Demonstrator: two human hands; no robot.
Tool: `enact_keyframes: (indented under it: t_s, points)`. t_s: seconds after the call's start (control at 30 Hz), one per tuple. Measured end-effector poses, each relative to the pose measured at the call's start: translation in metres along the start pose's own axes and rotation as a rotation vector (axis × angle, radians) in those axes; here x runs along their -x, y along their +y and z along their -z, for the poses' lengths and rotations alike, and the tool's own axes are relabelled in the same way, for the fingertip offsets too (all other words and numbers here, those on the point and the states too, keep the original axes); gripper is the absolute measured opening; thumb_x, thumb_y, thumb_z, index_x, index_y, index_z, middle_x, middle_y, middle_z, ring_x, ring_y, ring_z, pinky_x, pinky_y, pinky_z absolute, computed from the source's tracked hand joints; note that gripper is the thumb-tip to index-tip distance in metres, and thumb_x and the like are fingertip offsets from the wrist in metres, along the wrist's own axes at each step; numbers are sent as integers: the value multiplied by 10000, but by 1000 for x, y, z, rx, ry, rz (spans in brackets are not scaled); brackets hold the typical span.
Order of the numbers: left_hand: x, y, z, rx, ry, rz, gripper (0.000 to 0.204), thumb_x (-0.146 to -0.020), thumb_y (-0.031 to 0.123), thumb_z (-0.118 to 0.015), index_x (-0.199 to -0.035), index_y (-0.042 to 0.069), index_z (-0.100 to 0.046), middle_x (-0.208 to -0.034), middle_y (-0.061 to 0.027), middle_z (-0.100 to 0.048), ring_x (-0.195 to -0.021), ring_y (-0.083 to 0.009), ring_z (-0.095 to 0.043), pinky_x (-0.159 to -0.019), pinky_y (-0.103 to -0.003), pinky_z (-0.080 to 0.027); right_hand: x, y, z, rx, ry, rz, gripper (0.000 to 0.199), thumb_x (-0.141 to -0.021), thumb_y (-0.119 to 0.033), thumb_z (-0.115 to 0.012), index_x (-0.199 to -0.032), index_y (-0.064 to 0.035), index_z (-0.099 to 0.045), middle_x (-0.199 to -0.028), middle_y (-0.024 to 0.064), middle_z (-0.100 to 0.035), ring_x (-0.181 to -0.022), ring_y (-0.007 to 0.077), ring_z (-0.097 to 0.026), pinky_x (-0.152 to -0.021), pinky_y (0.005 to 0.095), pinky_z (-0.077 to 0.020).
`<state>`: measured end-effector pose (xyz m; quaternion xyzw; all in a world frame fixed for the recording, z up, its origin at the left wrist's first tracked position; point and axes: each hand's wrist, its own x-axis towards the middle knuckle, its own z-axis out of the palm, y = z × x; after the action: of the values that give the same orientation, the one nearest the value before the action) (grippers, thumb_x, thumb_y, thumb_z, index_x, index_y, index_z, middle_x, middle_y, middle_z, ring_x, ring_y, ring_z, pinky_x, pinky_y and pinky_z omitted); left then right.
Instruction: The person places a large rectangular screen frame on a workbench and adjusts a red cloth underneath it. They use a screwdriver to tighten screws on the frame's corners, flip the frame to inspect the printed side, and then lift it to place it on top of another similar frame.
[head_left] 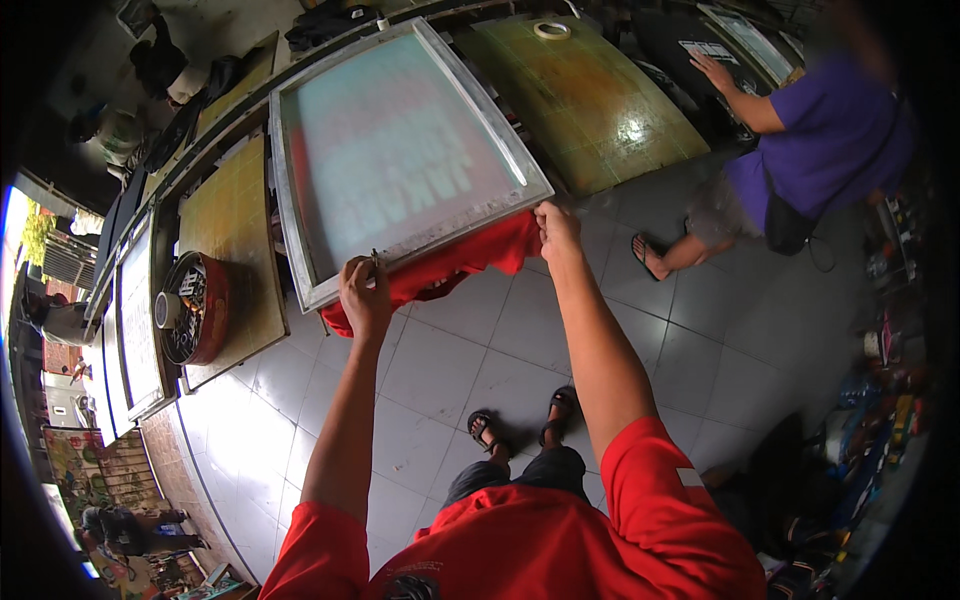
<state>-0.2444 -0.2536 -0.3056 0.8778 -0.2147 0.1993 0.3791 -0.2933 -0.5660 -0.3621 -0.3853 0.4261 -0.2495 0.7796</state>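
1. Because both hands are on its near rail, the printing screen [400,150] is the thing in hand: a metal-framed rectangle with pale mesh, lying over a red shirt [470,262] on the work table [235,225].
2. The left hand [365,290] is closed on the frame's near-left corner, fingers curled over the rail; something small and thin sticks up from its grip, too small to identify.
3. The right hand [557,228] is closed on the near-right corner of the same frame, thumb and fingers pinching the rail where the shirt bulges out beneath.
4. Handling, as a judgement: the frame looks stiff and moderately light, but broad and awkward. The mesh is taut and likely easy to dent or tear, so the metal rails are the place to grip, not the screen face. The shirt below is soft and could drag along with the frame.
5. The frame's long axis runs away from the person, from the near rail toward the far edge of the table, tilting slightly to the right. The mesh face is turned upward.
6. Left of the frame on the table sits a round red tin [195,308]; right of the frame is a green platen [585,100] with a tape roll [551,30]; beyond that stands a person in purple [820,140].
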Motion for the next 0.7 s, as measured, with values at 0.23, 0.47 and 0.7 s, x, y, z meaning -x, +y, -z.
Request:
enact_keyframes:
  t_s: [0.23,0.47,0.7]
  points:
    - [0,-2,0,17,32,-15,68,-786,48,-621,-821,-9,-613,-918,-129,-602,-876,-308,-569,-780,-382,-453,-6,4,13,-88,-135,-237,92,-712,-87,-637,-731,-154,-577,-619,-67,-501,-556,42,-445,-536,218,-322]
    - [0,-2,-1,-13,38,-32,68,-786,46,-618,-816,-13,-600,-920,-130,-601,-878,-310,-564,-783,-388,-450,3,10,23,-131,-238,-176,86,-789,-128,-668,-852,-140,-611,-695,-69,-546,-607,34,-481,-579,194,-354]
    - [-3,7,-3,-40,17,30,72,-783,46,-618,-814,-16,-600,-918,-136,-597,-881,-311,-562,-790,-386,-447,1,13,27,-254,-364,-222,44,-851,-129,-628,-888,-143,-608,-773,-54,-573,-690,63,-510,-661,230,-416]
